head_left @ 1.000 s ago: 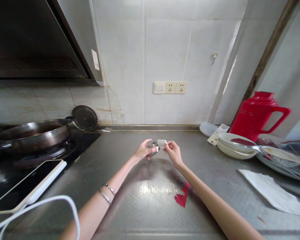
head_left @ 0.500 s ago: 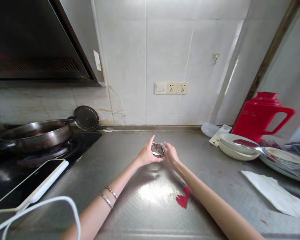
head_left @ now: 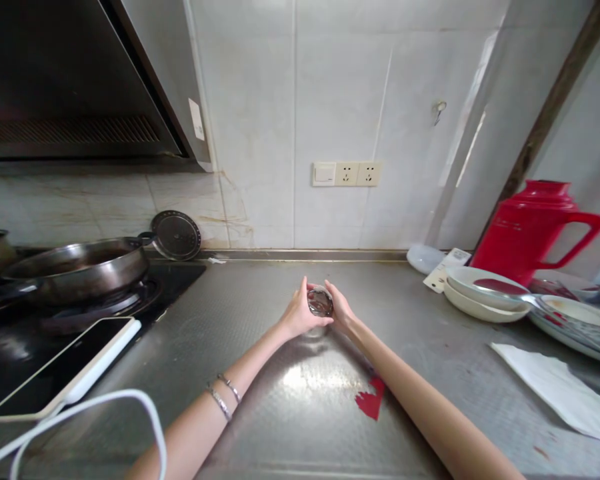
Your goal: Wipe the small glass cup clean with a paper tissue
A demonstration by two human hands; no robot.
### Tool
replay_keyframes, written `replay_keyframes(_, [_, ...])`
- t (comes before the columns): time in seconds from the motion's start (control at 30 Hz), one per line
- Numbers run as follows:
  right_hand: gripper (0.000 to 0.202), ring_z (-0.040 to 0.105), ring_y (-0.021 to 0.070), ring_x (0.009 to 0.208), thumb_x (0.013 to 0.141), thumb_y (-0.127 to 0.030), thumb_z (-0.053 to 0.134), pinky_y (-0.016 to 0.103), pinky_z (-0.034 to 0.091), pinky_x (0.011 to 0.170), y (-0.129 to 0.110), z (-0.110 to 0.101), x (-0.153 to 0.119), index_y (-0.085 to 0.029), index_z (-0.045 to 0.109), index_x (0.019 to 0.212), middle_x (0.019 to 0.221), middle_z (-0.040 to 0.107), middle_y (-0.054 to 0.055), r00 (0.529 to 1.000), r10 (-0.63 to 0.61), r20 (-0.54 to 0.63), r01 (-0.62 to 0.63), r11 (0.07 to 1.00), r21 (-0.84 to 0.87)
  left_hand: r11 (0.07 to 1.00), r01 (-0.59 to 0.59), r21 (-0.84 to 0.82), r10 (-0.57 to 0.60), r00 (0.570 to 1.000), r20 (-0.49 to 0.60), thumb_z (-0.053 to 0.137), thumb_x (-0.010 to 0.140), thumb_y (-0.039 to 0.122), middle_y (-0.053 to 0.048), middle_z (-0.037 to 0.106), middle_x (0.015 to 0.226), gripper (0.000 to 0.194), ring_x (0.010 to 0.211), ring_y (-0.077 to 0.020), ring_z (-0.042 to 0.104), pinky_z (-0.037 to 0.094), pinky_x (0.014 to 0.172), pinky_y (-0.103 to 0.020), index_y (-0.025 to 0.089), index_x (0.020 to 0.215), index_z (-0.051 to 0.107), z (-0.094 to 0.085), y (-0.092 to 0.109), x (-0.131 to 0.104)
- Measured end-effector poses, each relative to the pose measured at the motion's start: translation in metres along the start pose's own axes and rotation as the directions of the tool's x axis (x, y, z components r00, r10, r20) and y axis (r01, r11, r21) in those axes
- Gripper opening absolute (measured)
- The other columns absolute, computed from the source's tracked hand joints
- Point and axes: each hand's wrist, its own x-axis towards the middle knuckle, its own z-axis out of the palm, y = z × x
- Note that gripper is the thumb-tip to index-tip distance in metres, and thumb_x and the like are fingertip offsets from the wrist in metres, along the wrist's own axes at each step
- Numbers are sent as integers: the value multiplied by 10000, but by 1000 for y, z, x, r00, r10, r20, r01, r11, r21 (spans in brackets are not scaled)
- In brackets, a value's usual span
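Observation:
Over the middle of the metal countertop point(head_left: 260, 293), a small round glass point(head_left: 321, 304) with a shiny rim is held tilted, its opening facing me. My left hand point(head_left: 300, 313) is closed around its left side, thumb up and a finger along the bottom. Against the right side of the same glass press the fingers of my right hand point(head_left: 341, 308); their tips are partly hidden. Something pale shows at the top of the rim, too small to name. A torn red scrap point(head_left: 371, 400) lies on the counter beside my right forearm.
Left, a steel pan point(head_left: 80, 263) sits on the black stove near a phone point(head_left: 65, 370) and a white cable point(head_left: 150, 417). Right stand a red thermos point(head_left: 530, 230), stacked bowls point(head_left: 480, 303), a patterned plate point(head_left: 580, 330) and a white napkin point(head_left: 555, 390). A range hood point(head_left: 80, 80) overhangs the stove.
My right hand has come closer round the glass's right side, and the white piece seen at its fingertips is now mostly hidden. The view has shifted slightly.

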Motion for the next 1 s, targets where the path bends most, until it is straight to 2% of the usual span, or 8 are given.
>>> replay_keyframes(0.1, [336,704,216,752,866,-321,434,321,552,730,2,2,1,-146,716,818,738,743,76,1000,6,-30,-6,1000,5,1000,0,-1,0,999,-35,830,520,384,-191,507,1287,1164,1181,-323,499,396,1005,-490,120,1446,175,1,0,0])
replay_keyframes(0.3, [237,695,205,736,817,-297,515,301,540,721,9,4,2,-153,702,796,750,742,61,995,-80,-62,83,995,48,997,81,-17,-83,990,-114,771,608,442,-189,542,1215,1090,1138,-313,527,397,987,-488,106,1446,163,1,0,-1])
replay_keyframes(0.47, [205,686,200,719,793,-358,572,300,538,704,16,9,0,-180,663,751,750,734,36,991,-105,-79,110,991,73,994,104,-35,-109,974,-198,781,592,456,-190,541,1186,1123,1166,-332,502,374,1000,-506,109,1450,144,3,-3,0])
replay_keyframes(0.57, [211,684,206,709,789,-366,573,304,541,692,14,8,1,-177,655,745,724,727,38,985,-134,-106,141,988,68,990,78,-114,-92,988,-124,789,596,412,-194,513,1252,1152,1213,-332,471,342,1033,-521,125,1464,89,4,-5,0])
replay_keyframes(0.7, [163,676,185,659,788,-303,559,279,544,657,1,-3,6,-184,639,710,654,713,18,977,-143,-160,153,987,50,966,33,-256,-23,999,42,742,671,312,-201,420,1380,1052,1294,-313,401,266,1100,-515,141,1475,85,9,-7,1])
replay_keyframes(0.8, [181,675,196,632,805,-287,538,296,551,636,-8,-11,7,-180,639,699,619,704,35,983,-100,-151,107,994,38,932,47,-358,-33,998,43,767,647,281,-177,480,1333,1047,1230,-299,481,334,1065,-516,167,1466,125,11,-11,4])
replay_keyframes(0.9, [265,689,223,674,849,-343,486,333,559,660,-11,-11,5,-169,658,745,643,713,69,995,-46,-92,50,998,40,906,92,-414,-98,995,8,844,537,279,-179,514,1286,1054,1138,-290,558,421,1005,-476,147,1405,262,11,-16,8])
replay_keyframes(1.0, [359,698,243,714,872,-437,456,350,558,695,-10,-5,2,-157,671,808,678,722,89,999,5,-33,-4,999,33,899,81,-429,-70,997,41,848,526,295,-177,546,1248,914,1140,-281,556,418,1016,-448,121,1292,380,11,-19,9])
